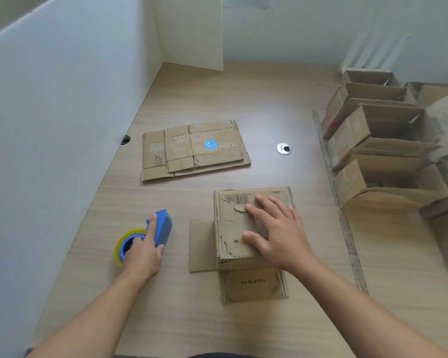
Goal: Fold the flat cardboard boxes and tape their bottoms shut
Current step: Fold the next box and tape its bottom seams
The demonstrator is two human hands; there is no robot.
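Cardboard box (233,228): centre of the wooden desk (243,94), bottom side up, long axis running away from the person. One flap lies out flat to the left, another toward the person. Barcode label, torn, at the far edge; the near flap carries printed digits, roughly "21264774".
Right hand (277,233): flat on the box top, fingers straight and spread.
Left hand (142,251): fingers wrapped round a blue tape dispenser (163,228), index finger laid along it, nose pointing away.
Flat cardboard stack (194,148): farther back, marked "lgr", round blue sticker (210,144).
Folded boxes (378,151): rowed along the right.
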